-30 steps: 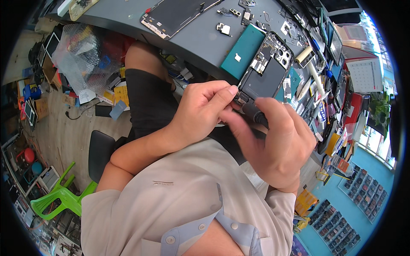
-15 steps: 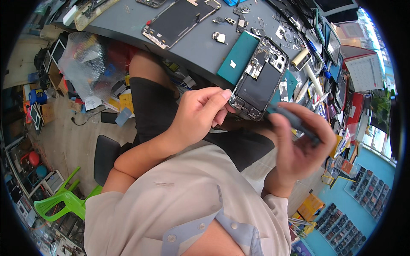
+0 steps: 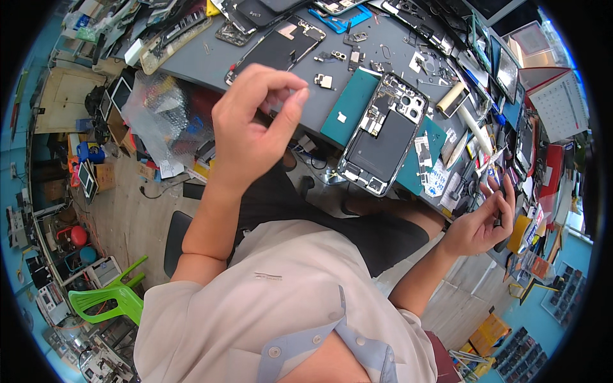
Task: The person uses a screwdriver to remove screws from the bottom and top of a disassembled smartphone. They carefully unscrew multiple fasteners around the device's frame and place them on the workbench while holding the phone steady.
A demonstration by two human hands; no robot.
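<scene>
An opened smartphone (image 3: 383, 143) lies on a teal mat (image 3: 351, 105) at the desk's front edge, its dark battery, boards and camera openings showing. My left hand (image 3: 258, 121) is raised left of it, touching neither phone nor desk. Its fingers are curled and thumb and forefinger come together; anything between them is too small to make out. Beyond that hand lies a detached phone screen panel (image 3: 290, 46), partly covered by it. My right hand (image 3: 482, 223) is by the desk's right edge, fingers curled around something dark that is mostly hidden.
Small phone parts (image 3: 324, 81) are scattered behind the mat. A blue frame (image 3: 341, 22) lies farther back. Tools, a cream roller (image 3: 451, 96) and loose parts crowd the right side. Bubble wrap (image 3: 163, 118) hangs below the desk's left front. A green chair (image 3: 112, 297) stands lower left.
My left hand has let go of the phone and risen leftward. The phone now rests on the mat. My right hand, which held a dark-handled tool by the phone, has moved right and away.
</scene>
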